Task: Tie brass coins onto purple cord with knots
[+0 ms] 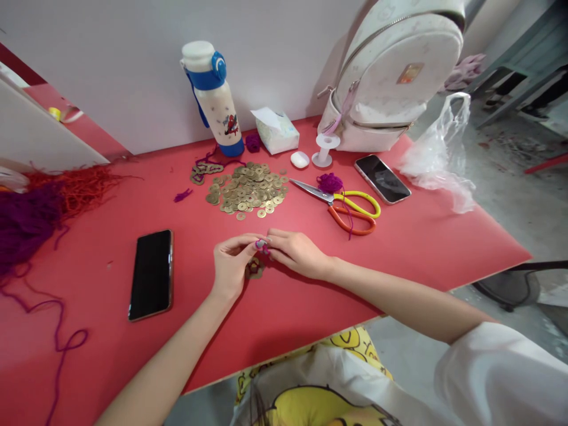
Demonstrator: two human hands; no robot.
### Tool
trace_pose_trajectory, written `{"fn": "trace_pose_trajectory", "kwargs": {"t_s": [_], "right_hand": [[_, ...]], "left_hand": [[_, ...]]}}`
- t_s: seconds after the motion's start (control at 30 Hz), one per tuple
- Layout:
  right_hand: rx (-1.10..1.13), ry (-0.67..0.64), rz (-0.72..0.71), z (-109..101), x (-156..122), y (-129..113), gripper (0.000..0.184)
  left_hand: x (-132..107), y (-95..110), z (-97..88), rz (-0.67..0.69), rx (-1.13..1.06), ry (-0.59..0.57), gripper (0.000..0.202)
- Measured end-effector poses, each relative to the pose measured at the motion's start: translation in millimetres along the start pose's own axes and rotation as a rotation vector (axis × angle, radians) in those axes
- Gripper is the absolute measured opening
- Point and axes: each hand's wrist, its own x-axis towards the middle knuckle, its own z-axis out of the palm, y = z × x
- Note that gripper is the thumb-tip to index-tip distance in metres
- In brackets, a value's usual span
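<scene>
Pinching, our left hand (231,263) and right hand (297,254) meet fingertip to fingertip on a purple cord (262,245) at mid-frame, with coins (255,270) just beneath. We judge a knot is being tied, and the next move calls for steady tension. Both wrists sit low over the table (310,307).

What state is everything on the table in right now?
Left hand: pinching the corded coins.
Right hand: pinching them too.
Water bottle: upright, lid shut.
Scissors: lying flat, blades shut.
Left phone: screen dark.
Right phone: screen dark.
Backpack: upright, zipped.
Tissue pack: open.
Spool: upright, bare.
</scene>
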Motion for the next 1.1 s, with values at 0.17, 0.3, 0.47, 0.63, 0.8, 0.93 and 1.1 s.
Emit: {"fn": "trace_pose_trajectory", "kwargs": {"t_s": [0.17, 0.3, 0.47, 0.63, 0.8, 0.93, 1.1], "right_hand": [[-0.058, -0.040, -0.033, 1.9, -1.6, 0.7, 0.020], [-0.065, 0.032, -0.061, 0.4, -1.7, 0.0, 0.024], [-0.148, 0.194, -0.129, -2.5, -1.9, -5.3, 0.027], [-0.146, 0.147, -0.113, -1.0, -3.3, -1.6, 0.032], [-0.085, 0.056, -0.082, 4.3, -6.7, 1.9, 0.034], [0.055, 0.103, -0.067, 1.8, -6.5, -1.4, 0.030], [0.429, 0.272, 0.174, -2.4, -1.2, -1.9, 0.032]], "left_hand": [[-0.7, 4.7, 0.8, 0.110, 0.344, 0.056, 0.008], [3.4, 4.3, -1.2, 0.183, 0.490, 0.067, 0.008], [6.4, 2.0, -2.6, 0.140, 0.460, 0.072, 0.008], [4.0, 5.2, -1.6, 0.052, 0.397, 0.097, 0.013], [2.5, 4.9, -0.7, 0.125, 0.496, 0.084, 0.011], [1.1, 1.5, -0.9, 0.234, 0.638, -0.069, 0.011], [1.2, 0.1, -1.2, 0.265, 0.682, -0.112, 0.013]]}}
